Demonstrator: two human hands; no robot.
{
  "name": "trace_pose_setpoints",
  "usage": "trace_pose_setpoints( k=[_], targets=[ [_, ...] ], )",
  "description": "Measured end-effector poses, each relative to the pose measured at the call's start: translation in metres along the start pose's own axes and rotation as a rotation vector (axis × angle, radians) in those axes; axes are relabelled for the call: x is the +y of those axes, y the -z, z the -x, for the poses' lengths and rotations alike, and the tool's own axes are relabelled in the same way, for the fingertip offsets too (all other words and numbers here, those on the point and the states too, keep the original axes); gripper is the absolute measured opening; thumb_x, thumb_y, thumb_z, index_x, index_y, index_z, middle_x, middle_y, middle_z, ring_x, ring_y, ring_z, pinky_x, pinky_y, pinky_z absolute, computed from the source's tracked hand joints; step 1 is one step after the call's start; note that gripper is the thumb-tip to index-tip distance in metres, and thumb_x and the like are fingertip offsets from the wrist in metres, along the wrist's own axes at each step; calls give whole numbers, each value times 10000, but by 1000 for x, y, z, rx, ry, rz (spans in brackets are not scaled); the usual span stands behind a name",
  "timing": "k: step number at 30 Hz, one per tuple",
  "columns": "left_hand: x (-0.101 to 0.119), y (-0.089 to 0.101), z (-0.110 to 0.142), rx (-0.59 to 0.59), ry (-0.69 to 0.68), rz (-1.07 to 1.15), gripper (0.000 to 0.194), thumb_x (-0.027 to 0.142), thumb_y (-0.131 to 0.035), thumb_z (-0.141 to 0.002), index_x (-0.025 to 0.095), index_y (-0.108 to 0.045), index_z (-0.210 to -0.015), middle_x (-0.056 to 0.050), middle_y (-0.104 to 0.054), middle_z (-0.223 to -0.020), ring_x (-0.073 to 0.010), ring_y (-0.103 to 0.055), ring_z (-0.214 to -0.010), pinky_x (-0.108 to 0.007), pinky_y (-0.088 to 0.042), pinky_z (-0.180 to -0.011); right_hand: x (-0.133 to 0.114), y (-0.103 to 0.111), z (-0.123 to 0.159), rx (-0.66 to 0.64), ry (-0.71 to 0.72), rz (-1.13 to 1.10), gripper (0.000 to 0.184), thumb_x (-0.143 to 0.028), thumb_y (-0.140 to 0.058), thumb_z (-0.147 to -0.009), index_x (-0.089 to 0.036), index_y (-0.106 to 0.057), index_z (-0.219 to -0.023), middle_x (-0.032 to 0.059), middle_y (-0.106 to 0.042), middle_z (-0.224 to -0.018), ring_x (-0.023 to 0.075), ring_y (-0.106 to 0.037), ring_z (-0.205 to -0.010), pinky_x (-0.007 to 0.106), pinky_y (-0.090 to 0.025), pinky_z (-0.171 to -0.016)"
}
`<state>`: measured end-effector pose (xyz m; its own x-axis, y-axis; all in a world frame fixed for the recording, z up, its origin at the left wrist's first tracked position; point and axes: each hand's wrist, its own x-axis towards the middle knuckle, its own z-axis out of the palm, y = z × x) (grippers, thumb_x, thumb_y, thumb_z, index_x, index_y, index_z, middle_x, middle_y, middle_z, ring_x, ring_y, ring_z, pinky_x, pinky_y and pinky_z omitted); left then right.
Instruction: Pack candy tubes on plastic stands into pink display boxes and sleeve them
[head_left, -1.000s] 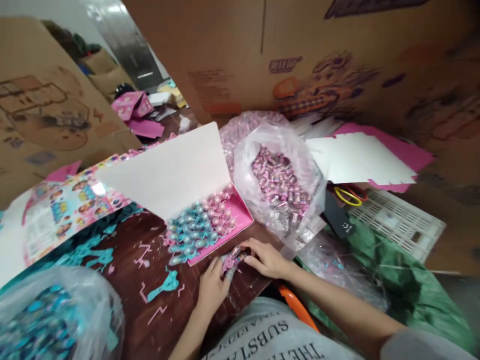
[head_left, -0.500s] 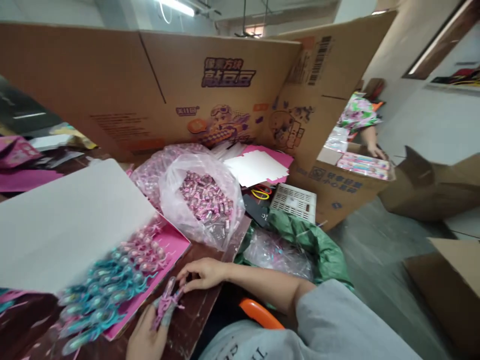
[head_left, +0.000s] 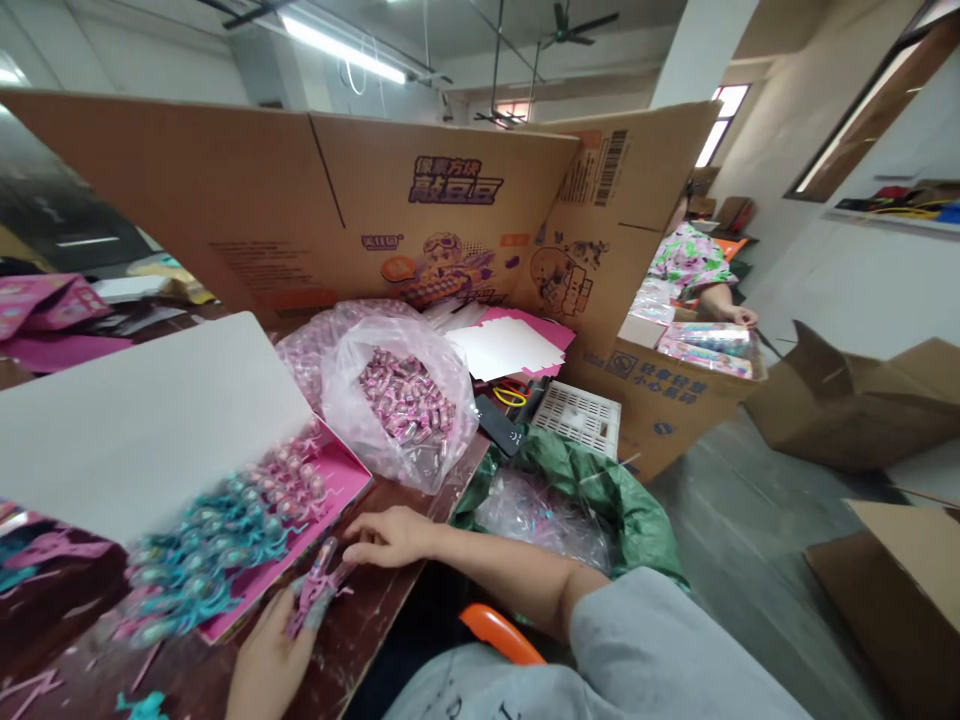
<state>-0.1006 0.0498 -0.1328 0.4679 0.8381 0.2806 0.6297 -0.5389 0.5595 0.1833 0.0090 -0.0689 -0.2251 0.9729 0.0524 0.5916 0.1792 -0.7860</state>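
My left hand is closed on a small pink toy with a clear capsule and stringy legs, low over the brown table. Grey tape wraps one of its fingers. My right hand reaches in from the right, its thumb and fingers pinched at the end of the same toy; what lies between the fingertips is partly hidden. Beside my left hand, blue-green capsule toys and pink capsule toys lie in rows in a flat pink box, its white lid raised. Beyond stands a clear bag of pink capsules.
A tall cardboard sheet walls the table's back. White card, a dark phone-like slab and a white basket sit near the right edge. A green sack holds clear plastic. A co-worker's hand is over a carton of packages.
The view has tilted up and shifted slightly, so the fan and more ceiling show. Both hands keep about the same place at the pink toy. The co-worker's hand has moved over the carton.
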Motion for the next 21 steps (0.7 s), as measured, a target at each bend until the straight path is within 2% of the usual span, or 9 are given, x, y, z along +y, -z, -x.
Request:
trace_pose_setpoints(
  k=[5,11,15,21],
  targets=[
    [-1,-3,3,24,-28,37,388,395,-575,-839,230,-712,-1163,-74,-804,-1120,-269,-783,-1027,-324,-621,-855,-3,0,4,-6,18,21,421,-591,-643,-999,-273,-717,-1264,-17,-794,-909,160,-745,-832,223,-487,-701],
    [17,5,4,20,-43,94,360,344,-545,-870,221,-714,-1164,-78,-793,-1135,-253,-766,-1051,-316,-609,-903,-4,1,7,-22,35,-31,337,-478,-512,-1086,-244,-709,-1226,-11,-802,-928,152,-736,-875,244,-502,-800],
    [21,7,4,-6,-21,135,363,347,-510,-890,219,-709,-1166,-76,-792,-1139,-249,-759,-1069,-316,-599,-940,-3,2,7,-42,35,-78,386,-497,-459,-1103,-229,-732,-1157,-9,-793,-912,129,-700,-782,236,-498,-780],
    [12,2,4,1,38,170,442,394,-515,-857,214,-707,-1212,-95,-793,-1229,-282,-745,-1151,-358,-591,-1001,0,3,5,-70,28,-118,506,-555,-380,-1116,-202,-743,-1119,1,-779,-898,95,-624,-617,226,-497,-693]
  ],
)
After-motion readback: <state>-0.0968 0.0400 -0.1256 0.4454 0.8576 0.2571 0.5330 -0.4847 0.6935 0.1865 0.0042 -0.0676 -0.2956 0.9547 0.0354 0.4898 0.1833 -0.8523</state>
